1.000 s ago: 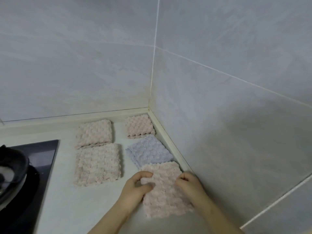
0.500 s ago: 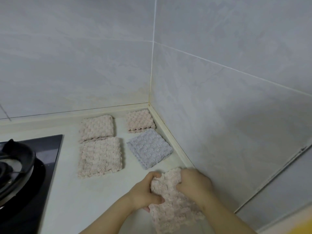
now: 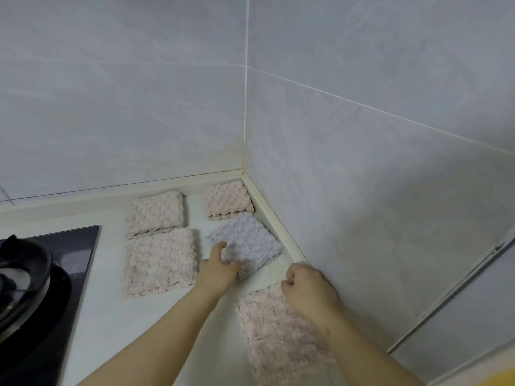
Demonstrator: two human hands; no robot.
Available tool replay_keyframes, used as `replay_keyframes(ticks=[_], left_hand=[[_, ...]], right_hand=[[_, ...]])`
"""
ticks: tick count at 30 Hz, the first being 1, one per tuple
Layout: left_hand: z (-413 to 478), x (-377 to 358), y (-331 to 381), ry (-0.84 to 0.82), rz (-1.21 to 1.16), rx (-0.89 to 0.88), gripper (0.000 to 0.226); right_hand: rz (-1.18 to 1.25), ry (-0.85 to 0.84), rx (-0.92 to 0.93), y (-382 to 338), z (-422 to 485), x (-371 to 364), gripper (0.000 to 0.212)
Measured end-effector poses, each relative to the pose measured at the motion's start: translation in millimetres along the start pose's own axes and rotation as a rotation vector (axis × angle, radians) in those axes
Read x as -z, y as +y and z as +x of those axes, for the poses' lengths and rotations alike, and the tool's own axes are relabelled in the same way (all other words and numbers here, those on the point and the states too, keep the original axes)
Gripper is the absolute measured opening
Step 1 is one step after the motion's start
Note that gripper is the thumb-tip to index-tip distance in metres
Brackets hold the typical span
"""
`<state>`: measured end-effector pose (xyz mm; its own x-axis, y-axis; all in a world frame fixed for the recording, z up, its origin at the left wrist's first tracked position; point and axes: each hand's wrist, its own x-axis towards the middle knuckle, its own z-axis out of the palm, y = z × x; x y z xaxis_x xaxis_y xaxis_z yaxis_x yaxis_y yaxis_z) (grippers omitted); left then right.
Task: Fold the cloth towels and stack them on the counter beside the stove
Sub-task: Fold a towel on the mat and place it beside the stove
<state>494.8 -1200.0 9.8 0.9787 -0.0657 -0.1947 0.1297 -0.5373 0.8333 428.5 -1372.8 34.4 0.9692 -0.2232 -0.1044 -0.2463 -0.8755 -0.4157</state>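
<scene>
Left hand [image 3: 220, 270] thumb and fingers curled round the near corner of the grey towel [image 3: 250, 240] lying flat beside the wall kerb [image 3: 280, 225], right hand [image 3: 308, 291] fingers curled at the far edge of the long pink towel [image 3: 278, 338], grip unclear, bare table [image 3: 117, 324] open between stove [image 3: 41, 288] and towels

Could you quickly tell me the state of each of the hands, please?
Left hand: grips the grey towel by its near corner.
Right hand: curled over the nearest pink towel; grip cannot be told.
</scene>
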Motion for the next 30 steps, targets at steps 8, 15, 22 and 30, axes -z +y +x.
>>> replay_keyframes(ticks=[8, 15, 22, 30], left_hand=[[39.1, -24.2, -3.1, -0.19, 0.325, 0.018, 0.054], [66.7, -12.4, 1.4, -0.252, 0.264, -0.005, 0.055], [58.7, -4.2, 1.9, -0.21, 0.278, -0.036, 0.06], [-7.4, -4.1, 6.6, -0.365, 0.364, -0.101, 0.049]], right_hand=[[0.062, 0.009, 0.009, -6.4, 21.8, -3.4, 0.027], [0.036, -0.032, 0.049, -7.0, 33.2, -4.7, 0.027], [0.062, -0.007, 0.063, -4.1, 32.4, -6.2, 0.024], [0.01, -0.089, 0.161, 9.0, 7.1, -4.6, 0.031]])
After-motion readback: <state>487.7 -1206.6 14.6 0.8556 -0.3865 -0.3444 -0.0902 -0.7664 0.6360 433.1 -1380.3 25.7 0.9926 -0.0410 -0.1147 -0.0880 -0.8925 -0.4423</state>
